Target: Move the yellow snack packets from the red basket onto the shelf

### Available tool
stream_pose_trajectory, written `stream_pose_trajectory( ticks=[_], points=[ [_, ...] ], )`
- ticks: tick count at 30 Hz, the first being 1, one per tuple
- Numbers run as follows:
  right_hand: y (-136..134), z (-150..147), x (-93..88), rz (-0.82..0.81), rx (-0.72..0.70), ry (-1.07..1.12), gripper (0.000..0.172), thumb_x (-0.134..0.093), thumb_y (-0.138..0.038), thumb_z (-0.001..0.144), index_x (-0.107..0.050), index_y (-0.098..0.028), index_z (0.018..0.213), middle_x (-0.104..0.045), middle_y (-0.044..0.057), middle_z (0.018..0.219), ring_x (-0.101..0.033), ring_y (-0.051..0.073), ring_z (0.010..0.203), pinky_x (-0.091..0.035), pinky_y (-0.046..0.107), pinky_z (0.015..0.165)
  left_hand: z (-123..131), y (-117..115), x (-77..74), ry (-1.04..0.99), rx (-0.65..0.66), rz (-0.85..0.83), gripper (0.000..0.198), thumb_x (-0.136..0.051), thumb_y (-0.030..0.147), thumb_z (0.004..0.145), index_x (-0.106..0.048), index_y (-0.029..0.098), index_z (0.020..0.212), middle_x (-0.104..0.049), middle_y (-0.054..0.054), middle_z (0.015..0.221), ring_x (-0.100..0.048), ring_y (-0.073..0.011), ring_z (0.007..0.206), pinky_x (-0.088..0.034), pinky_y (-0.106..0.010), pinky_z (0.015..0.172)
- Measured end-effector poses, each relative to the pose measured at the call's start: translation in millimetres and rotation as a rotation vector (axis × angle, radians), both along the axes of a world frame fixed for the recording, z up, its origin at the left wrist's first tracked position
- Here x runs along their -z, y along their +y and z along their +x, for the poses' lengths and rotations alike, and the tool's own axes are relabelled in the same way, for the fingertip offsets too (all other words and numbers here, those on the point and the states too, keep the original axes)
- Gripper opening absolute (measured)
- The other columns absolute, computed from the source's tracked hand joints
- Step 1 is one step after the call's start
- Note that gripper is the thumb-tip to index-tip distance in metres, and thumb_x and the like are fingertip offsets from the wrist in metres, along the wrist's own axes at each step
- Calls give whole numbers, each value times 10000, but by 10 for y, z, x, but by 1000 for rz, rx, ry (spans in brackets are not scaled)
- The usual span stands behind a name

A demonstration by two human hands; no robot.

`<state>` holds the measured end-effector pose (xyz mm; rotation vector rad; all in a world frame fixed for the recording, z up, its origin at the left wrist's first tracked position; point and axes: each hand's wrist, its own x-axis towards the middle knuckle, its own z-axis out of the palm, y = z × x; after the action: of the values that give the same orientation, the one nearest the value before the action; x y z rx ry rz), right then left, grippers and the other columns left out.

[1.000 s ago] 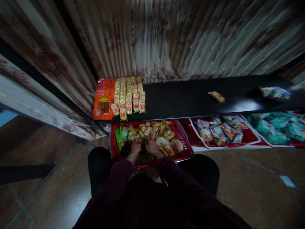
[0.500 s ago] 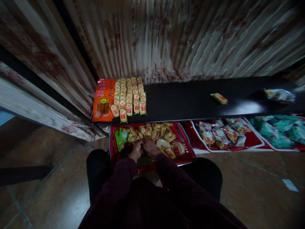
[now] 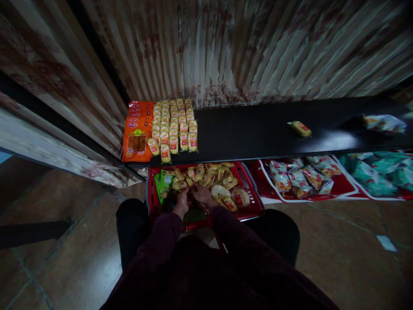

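My left hand (image 3: 182,203) is inside a red basket (image 3: 250,181) of wrapped snacks, its fingers curled and closed. Close beside it, my right hand (image 3: 203,196) bends in from the right with fingers drawn together. A yellowish wrapped biscuit pack (image 3: 189,181) stands at the fingertips; dimness hides what either hand grips. More wrapped biscuits (image 3: 211,177) lie beyond the hands, and a round pale packet (image 3: 220,192) is right of them. Green packets (image 3: 164,183) lie at the basket's left. Dark items under my hands are hard to make out.
Above the basket runs a black shelf (image 3: 241,133). Rows of small wrapped cakes (image 3: 174,125) and orange packets (image 3: 137,137) stand at its left; a single wrapped cake (image 3: 300,128) and a clear bag (image 3: 383,123) lie farther right. Baskets of white-red bags (image 3: 280,176) and teal bags (image 3: 371,178) sit below.
My hands have drawn back slightly toward me and spread a little apart within the basket. The view has shifted slightly; the shelf goods stay in place.
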<state>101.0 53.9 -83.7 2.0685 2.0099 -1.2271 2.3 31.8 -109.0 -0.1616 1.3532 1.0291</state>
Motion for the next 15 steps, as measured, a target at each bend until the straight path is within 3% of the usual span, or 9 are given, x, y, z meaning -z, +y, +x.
stream_pose_trajectory(
  ticks=[4,8,15],
  points=[
    [-37,8,39,36,68,82,471,-532,-406,863,-550,-175,1272,-648,111,1187,-608,234,1092,-422,297,948,-5,-57,-7,89,1,12,140,-695,226,682,-646,169,800,-651,8,675,-561,-88,536,-389,-191,504],
    [-98,25,122,120,181,220,386,-546,-328,837,-592,-173,1188,-671,99,1112,-618,215,1044,-436,299,921,18,-100,-18,141,13,129,218,-704,222,625,-664,177,834,-685,-7,783,-593,-108,622,-405,-203,536],
    [-226,25,209,53,532,752,330,-634,-319,720,-628,-187,1023,-688,23,816,-621,166,751,-491,294,727,-10,-215,-65,200,114,266,262,-676,270,609,-674,168,850,-684,-37,800,-606,-129,650,-398,-208,531]
  ],
)
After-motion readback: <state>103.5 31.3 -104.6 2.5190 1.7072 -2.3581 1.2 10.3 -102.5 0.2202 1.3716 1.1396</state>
